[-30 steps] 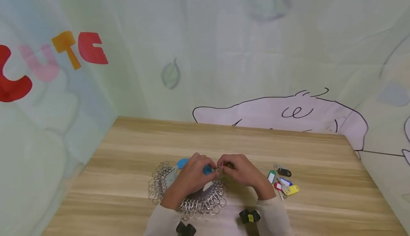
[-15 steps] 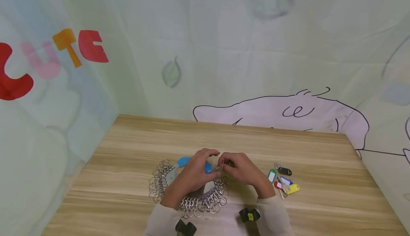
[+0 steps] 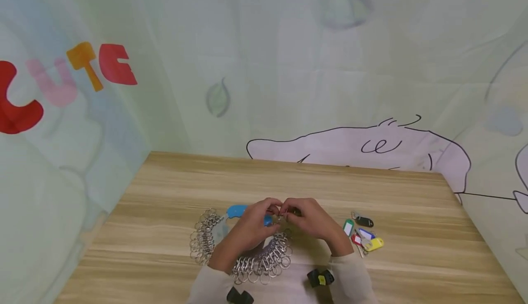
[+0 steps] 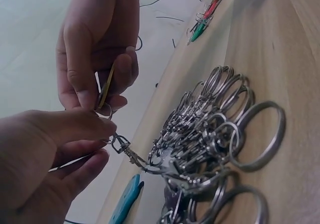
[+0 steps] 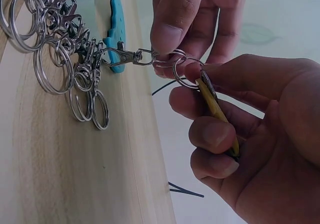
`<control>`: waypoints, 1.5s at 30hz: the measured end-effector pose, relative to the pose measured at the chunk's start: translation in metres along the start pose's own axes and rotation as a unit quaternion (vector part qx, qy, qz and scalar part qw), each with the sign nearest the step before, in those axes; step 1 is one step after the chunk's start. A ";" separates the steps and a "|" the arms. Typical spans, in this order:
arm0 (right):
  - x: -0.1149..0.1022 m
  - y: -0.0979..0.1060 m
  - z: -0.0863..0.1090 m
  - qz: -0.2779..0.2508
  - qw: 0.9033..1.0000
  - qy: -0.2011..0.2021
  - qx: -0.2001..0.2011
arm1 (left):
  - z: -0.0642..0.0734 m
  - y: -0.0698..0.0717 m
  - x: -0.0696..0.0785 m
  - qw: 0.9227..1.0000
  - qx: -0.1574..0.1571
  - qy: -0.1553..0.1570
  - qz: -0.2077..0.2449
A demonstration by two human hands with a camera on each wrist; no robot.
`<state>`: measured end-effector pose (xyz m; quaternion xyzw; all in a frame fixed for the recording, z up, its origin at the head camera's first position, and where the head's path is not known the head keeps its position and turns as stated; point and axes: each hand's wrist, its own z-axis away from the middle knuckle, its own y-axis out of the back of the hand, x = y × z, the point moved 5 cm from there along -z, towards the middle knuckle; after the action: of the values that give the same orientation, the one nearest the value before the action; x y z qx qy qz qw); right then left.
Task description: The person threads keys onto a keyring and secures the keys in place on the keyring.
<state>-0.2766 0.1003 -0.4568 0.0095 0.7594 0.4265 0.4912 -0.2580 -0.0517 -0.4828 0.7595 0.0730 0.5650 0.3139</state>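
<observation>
In the head view my left hand (image 3: 249, 228) and right hand (image 3: 313, 219) meet at the fingertips above a round key holder with a blue handle (image 3: 236, 211). Swivel clasps with split rings (image 3: 257, 265) hang all round it. One clasp (image 5: 131, 57) is drawn out from the bunch, and my left thumb and fingers pinch its split ring (image 5: 167, 62). Curled right fingers hold a thin key tag with yellow edges (image 5: 216, 111), seen edge-on. The tag's small ring (image 5: 181, 76) overlaps the clasp's split ring. My left thumb partly hides that split ring.
On the wooden table (image 3: 412, 198), right of my hands, lies a small pile of key tags: black (image 3: 365, 221), green (image 3: 348, 226), yellow (image 3: 374, 244) and others, with keys. A printed cloth (image 3: 288, 65) hangs behind the table. Black wrist mounts (image 3: 320, 278) sit at both sleeves.
Half a second ago my left index finger was lifted away from the thumb; it has come back down to the rings. My right hand stays almost in place. The head view has shifted slightly.
</observation>
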 end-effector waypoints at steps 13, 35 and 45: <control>0.000 0.001 0.000 0.007 1.000 -0.003 0.003 | 0.002 0.003 -0.003 0.999 0.015 -0.003 -0.043; 0.001 -0.001 -0.001 -0.009 1.000 0.028 -0.001 | 0.001 0.003 -0.006 0.998 0.023 -0.020 -0.048; 0.006 -0.001 -0.001 0.007 1.000 -0.010 0.012 | 0.003 0.001 -0.004 0.995 0.032 -0.036 -0.091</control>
<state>-0.2800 0.1015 -0.4623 0.0248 0.7596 0.4206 0.4954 -0.2570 -0.0557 -0.4861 0.7789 0.1485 0.5040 0.3424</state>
